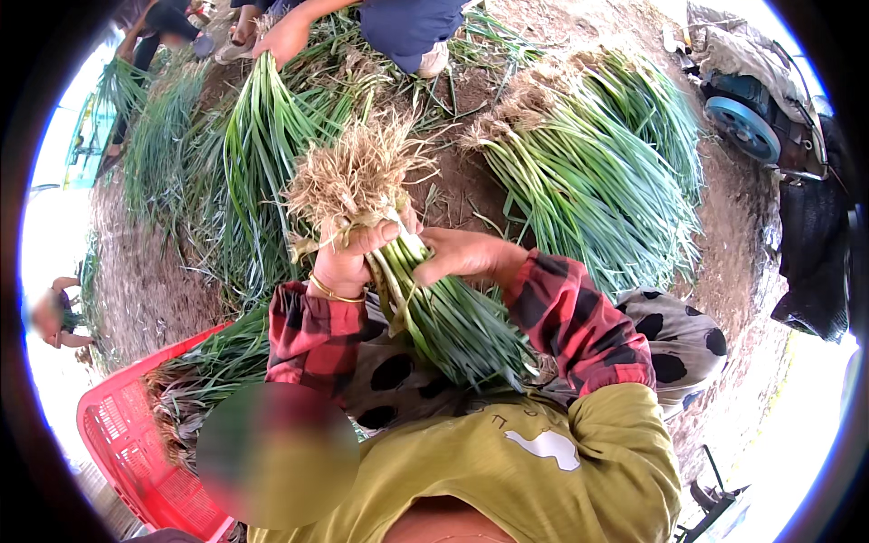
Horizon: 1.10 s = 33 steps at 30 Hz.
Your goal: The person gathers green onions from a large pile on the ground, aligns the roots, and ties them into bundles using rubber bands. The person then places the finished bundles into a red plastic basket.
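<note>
My left hand [349, 254] is closed around a bundle of green leafy plants [451, 319], which look like scallions or garlic greens, just below their roots. Dry, pale brown roots [356, 170] fan out above that grip, pointing away from me. Against the pale stems rests my right hand [461, 256], its thumb and fingers around the bundle's side. The green leaves hang down to the right across my lap, over spotted trousers [390, 377]. Part of the stems is hidden behind my fingers.
Rooted bundles [584, 183] lie on the soil at right. Opposite, a co-worker's hand [285, 37] holds another bunch [265, 136]. At lower left, a red plastic crate [122, 421] contains more plants. A machine with a blue wheel [742, 129] stands at upper right.
</note>
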Each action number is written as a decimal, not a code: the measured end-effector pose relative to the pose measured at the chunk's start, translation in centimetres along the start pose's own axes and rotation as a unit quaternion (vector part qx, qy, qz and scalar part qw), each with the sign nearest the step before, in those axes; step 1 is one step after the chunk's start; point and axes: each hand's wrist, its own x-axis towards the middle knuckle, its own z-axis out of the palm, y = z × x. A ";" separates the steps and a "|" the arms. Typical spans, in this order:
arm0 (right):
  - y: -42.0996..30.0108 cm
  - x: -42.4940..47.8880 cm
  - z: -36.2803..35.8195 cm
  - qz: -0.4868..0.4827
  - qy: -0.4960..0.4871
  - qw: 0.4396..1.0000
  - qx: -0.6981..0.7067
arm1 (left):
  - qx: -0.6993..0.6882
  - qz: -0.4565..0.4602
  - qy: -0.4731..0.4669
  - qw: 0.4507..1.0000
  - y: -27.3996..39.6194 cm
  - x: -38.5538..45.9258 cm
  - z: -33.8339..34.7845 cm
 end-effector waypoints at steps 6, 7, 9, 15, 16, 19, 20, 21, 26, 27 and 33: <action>3.4 -2.3 -18.9 0.200 0.491 0.758 -0.380 | 0.040 0.012 0.106 0.993 0.0 0.8 -0.8; 4.4 -3.0 -21.1 0.257 0.563 0.656 -0.432 | 0.062 0.018 0.112 0.992 -0.3 1.1 -1.0; 8.0 -3.4 -24.1 0.265 0.529 0.538 -0.601 | 0.065 -0.014 0.133 0.989 -0.4 1.5 -0.7; 10.9 -3.4 -28.2 0.276 0.482 0.595 -0.580 | 0.124 -0.044 0.133 0.982 -0.3 3.0 -0.8; 10.5 -4.2 -27.7 0.195 0.517 0.628 -0.548 | 0.051 0.013 0.097 0.994 -0.7 3.0 -1.6; 9.4 -6.2 -26.6 0.053 0.564 0.703 -0.430 | 0.168 0.015 0.093 0.981 -0.8 2.8 -2.1; 9.0 -6.9 -26.2 0.036 0.558 0.739 -0.376 | 0.225 0.034 0.091 0.970 -0.9 2.9 -2.2; 9.6 -7.9 -27.2 -0.024 0.537 0.790 -0.294 | 0.277 0.054 0.085 0.956 -1.0 3.3 -2.1; -0.8 -6.9 -15.4 -0.127 0.330 0.935 -0.004 | 0.151 0.031 0.118 0.981 -1.5 3.5 -1.4; -2.8 -6.4 -12.3 -0.143 0.305 0.942 -0.006 | 0.171 0.029 0.115 0.978 -1.8 3.4 -2.1; -4.5 -1.2 -0.1 -0.219 0.396 0.798 -0.398 | -0.062 0.078 0.118 0.988 -2.1 4.3 -0.1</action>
